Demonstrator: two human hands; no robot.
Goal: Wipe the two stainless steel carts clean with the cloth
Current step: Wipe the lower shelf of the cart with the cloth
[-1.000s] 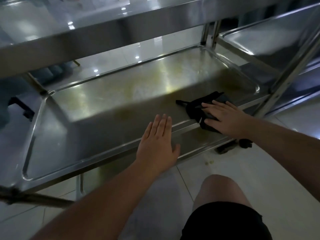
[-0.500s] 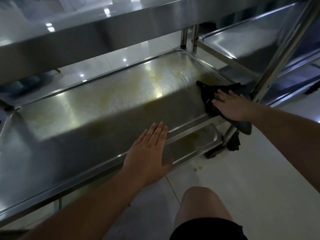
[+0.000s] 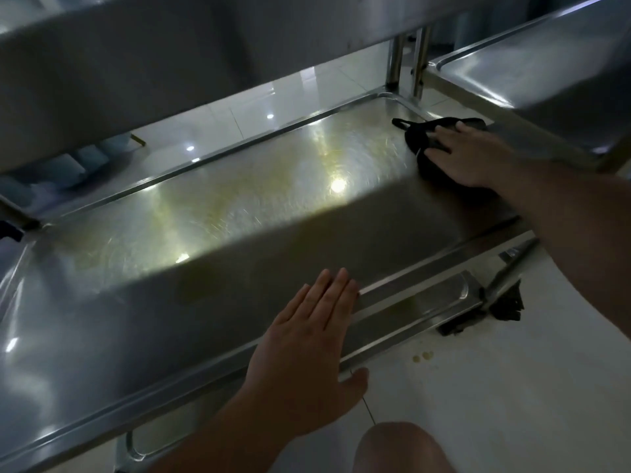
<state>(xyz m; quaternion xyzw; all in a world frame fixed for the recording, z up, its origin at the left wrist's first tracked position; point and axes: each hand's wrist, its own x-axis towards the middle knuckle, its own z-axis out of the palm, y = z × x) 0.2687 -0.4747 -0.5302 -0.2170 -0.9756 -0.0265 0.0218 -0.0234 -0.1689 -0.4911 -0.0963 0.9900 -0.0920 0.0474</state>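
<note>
Pressing down with my right hand (image 3: 473, 155), I had its fingers spread almost flat on the crumpled black cloth (image 3: 433, 150), pinning it against the far right corner of the middle shelf of the stainless steel cart (image 3: 239, 213). I gripped nothing; the palm and straight fingers simply lay on top of the fabric, and a thin loop of the cloth stuck out to the left of my fingertips.

My left hand (image 3: 307, 349) rested palm down on the near rim of that same shelf, fingers straight and close together, the thumb hanging off over the edge toward the floor. It held nothing.

The shelf surface showed yellowish smears across its lit far half, with bright spots of reflected light, while the near half lay in shadow. Above it ran the steel upper shelf (image 3: 170, 63) of the cart. To the right, just beside the cart's upright posts, stood the second stainless steel cart (image 3: 532, 73), its tray-like shelf level with my right forearm.

Below, the lowest shelf (image 3: 426, 305) of the first cart peeked out, with a dark caster wheel (image 3: 505, 305) at its right corner on the pale tiled floor (image 3: 512, 387). A few small yellowish drops (image 3: 423, 356) lay on the tiles near that wheel. My bare knee (image 3: 403, 448) showed at the bottom edge.
</note>
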